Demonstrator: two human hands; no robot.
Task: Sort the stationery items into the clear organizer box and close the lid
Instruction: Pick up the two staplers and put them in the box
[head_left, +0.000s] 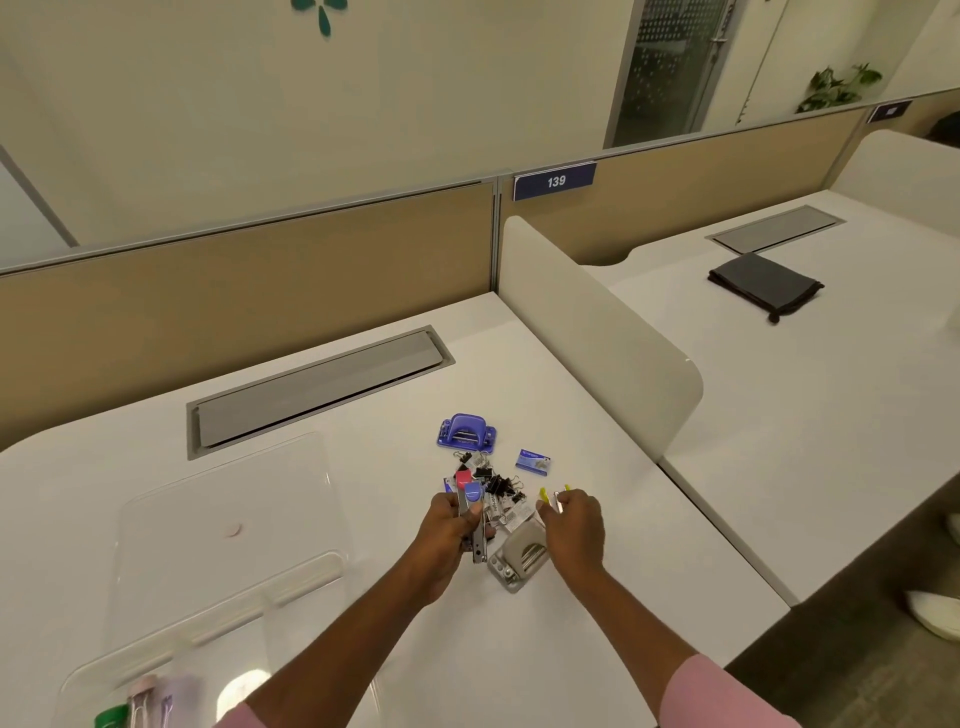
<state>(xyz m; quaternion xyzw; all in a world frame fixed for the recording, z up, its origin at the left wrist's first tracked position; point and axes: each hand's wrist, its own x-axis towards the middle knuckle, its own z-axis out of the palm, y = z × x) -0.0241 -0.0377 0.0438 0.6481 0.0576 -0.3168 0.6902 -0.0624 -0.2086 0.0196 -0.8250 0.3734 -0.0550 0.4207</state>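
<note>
Head view: left hand (451, 525) grip clamped on a stapler (474, 514), right hand (571, 525) grip pinching yellow clips (543, 493); sign (555, 181) reads "139".

— Is anything showing readable writing?
— One thing: the blue nameplate (554, 181) on the partition, upper middle of the frame, is showing white digits, "139".
— And the second dark plate (891, 110) at the upper right?
— Its marking is blurring out. The small blue box (533, 461) and the paper tags (500, 506) among the clips are carrying print too small to read.
</note>
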